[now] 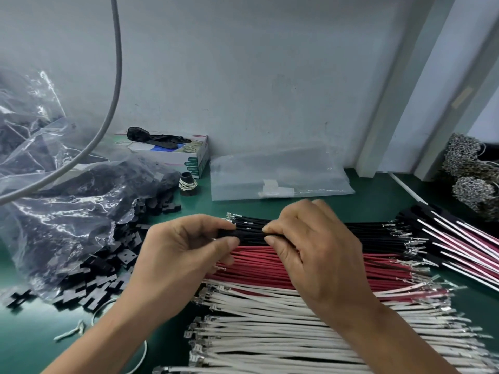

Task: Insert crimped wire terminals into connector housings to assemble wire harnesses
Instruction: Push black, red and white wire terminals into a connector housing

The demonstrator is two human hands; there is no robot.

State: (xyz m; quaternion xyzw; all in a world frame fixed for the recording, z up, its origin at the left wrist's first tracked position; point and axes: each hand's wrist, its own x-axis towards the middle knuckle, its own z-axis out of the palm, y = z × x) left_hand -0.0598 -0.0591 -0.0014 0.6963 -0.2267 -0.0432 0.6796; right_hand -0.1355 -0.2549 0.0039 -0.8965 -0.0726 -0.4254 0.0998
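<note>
Both hands are raised side by side: left hand point(186, 244) and right hand point(310, 247) are pinched closed, thumbs facing.

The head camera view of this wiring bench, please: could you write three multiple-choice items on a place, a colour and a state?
1. Where do the loose black housings lie?
A. left of the wires
B. on the box
C. right of the wires

2. Which wires lie nearest the camera?
A. black
B. red
C. white

3. What is the left hand doing?
A. resting flat
B. pinching a black part
C. holding a bag

Answers: 1 A, spilled from the bag; 2 C, white wires in front; 3 B, the right hand pinches opposite.
</note>
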